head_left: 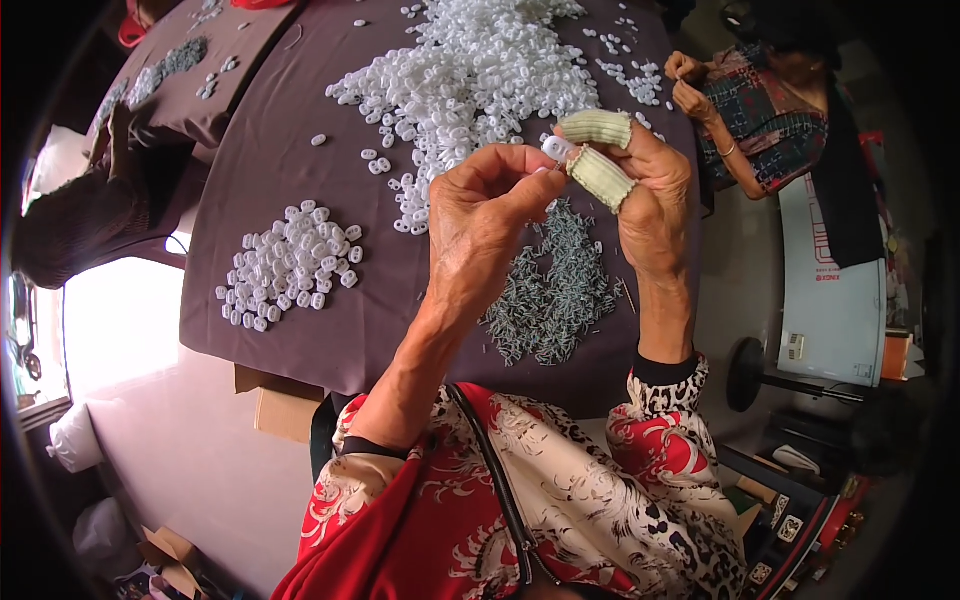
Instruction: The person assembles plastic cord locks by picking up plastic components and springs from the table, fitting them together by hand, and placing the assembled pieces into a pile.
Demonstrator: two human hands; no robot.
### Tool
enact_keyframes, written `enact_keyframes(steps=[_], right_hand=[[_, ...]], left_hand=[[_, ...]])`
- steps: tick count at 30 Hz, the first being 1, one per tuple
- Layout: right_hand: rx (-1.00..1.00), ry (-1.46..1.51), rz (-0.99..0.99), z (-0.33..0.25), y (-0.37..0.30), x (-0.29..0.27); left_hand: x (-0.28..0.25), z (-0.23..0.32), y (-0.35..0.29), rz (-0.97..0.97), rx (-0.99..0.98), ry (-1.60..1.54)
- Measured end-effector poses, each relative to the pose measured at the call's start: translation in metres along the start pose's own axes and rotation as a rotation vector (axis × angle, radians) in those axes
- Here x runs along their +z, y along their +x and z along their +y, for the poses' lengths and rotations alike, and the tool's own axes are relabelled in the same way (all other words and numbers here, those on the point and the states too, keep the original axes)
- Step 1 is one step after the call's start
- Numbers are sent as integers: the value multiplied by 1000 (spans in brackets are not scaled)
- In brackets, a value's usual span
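Your raised right hand point(655, 200) pinched a white piece point(558, 148); your left hand point(482, 212) angled in, thumb and finger together.

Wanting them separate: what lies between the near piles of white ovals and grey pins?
Dark tablecloth; the left forearm crosses above it in head view.

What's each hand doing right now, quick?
Left hand: pinched closed beside the white piece; can't tell whether it holds anything.
Right hand: closed, holding the white piece between its pale green finger covers.
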State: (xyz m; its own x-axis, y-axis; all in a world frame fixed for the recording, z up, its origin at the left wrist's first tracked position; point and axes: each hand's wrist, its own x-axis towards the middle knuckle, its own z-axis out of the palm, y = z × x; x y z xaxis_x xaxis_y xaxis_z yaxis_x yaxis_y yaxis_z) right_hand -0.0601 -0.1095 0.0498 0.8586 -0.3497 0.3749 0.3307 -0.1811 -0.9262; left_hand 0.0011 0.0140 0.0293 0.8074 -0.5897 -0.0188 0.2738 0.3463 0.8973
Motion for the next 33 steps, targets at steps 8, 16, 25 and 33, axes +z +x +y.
enact_keyframes(steps=[8, 16, 25, 33], right_hand=[[30, 44, -4, 1, 1, -1], [29, 16, -6, 3, 0, -2], [-12, -92, 22, 7, -1, -1], [-6, -91, 7, 7, -1, -3]], left_hand=[[1, -1, 2, 14, -12, -45], [0, -3, 3, 8, 16, 0], [-1, -4, 4, 7, 23, 3], [-6, -5, 6, 7, -8, 29]])
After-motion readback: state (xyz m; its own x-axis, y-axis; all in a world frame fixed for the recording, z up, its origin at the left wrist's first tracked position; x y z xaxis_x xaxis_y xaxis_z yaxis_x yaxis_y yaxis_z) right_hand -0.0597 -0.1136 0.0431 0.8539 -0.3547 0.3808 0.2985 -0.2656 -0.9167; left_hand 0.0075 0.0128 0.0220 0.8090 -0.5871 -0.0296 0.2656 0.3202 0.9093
